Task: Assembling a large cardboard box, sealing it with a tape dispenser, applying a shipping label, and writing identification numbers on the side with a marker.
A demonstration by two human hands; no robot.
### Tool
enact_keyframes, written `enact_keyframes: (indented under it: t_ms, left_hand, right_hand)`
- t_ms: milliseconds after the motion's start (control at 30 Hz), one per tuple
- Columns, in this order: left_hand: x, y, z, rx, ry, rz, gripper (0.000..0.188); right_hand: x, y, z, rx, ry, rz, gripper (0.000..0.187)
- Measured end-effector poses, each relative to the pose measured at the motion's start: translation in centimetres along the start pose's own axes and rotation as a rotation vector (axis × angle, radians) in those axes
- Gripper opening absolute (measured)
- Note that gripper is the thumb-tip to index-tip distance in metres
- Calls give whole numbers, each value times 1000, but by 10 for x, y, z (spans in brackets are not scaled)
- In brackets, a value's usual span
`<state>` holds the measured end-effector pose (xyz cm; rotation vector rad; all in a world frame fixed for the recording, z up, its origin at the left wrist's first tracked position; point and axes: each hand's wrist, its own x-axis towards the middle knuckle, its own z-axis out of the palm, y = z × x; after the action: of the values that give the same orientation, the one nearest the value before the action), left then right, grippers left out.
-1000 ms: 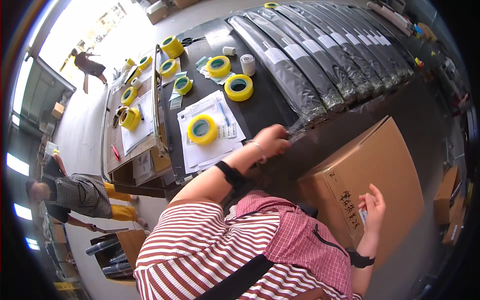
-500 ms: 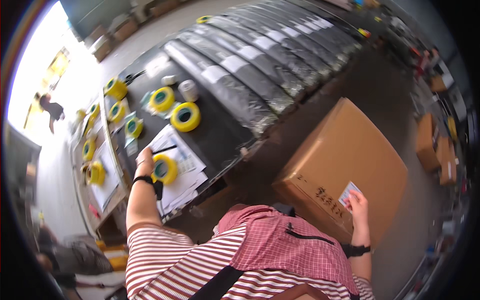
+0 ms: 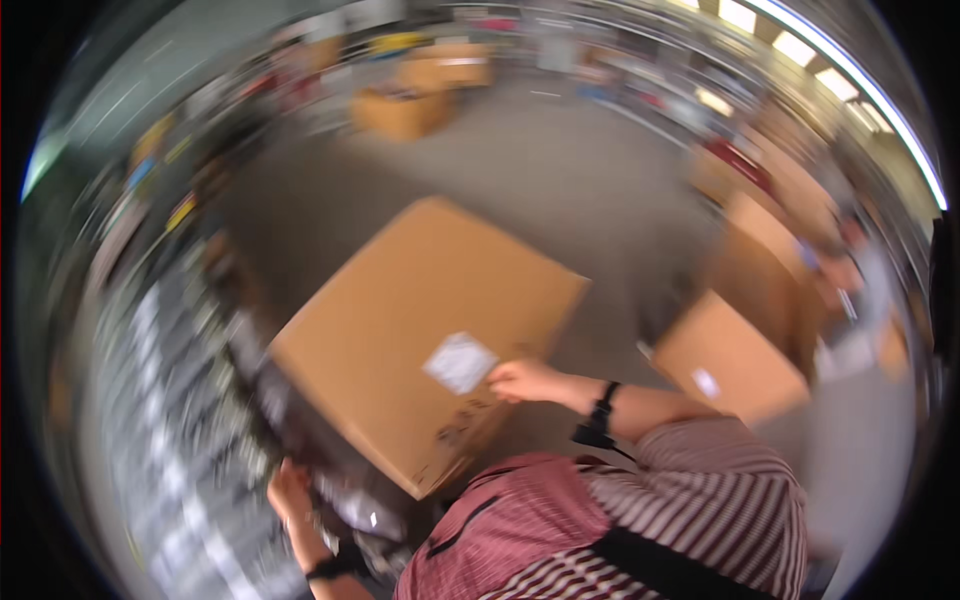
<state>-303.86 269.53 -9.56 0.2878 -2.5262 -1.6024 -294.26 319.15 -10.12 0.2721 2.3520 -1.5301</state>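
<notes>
Smaller cardboard box (image 3: 728,355) sits right; more blurred boxes (image 3: 402,108) stand on grey floor (image 3: 560,170).

Large brown cardboard box (image 3: 420,335) sitting centre, white square label (image 3: 459,362) lying on its top under fingertips, smaller labelled brown box (image 3: 730,358) standing right, open cartons (image 3: 405,108) blurring far.

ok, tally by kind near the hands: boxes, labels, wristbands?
Cardboard boxes in sharp enough view: 2, the big box and a smaller box
White labels: 2, one on the big box, one on the smaller box
Black wristbands: 2, right, left
Total: 6
</notes>
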Motion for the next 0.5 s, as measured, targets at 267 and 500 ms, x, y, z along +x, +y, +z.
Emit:
enact_keyframes:
  t_ms: [267,500]
  left_hand:
    - [117,-19,130,-306,-564,-183,39]
    - [67,88,263,331,-654,512,40]
  right_hand:
    - [-217,173,25,-102,509,540,25]
    - [-429,336,192,-338,63,965,7]
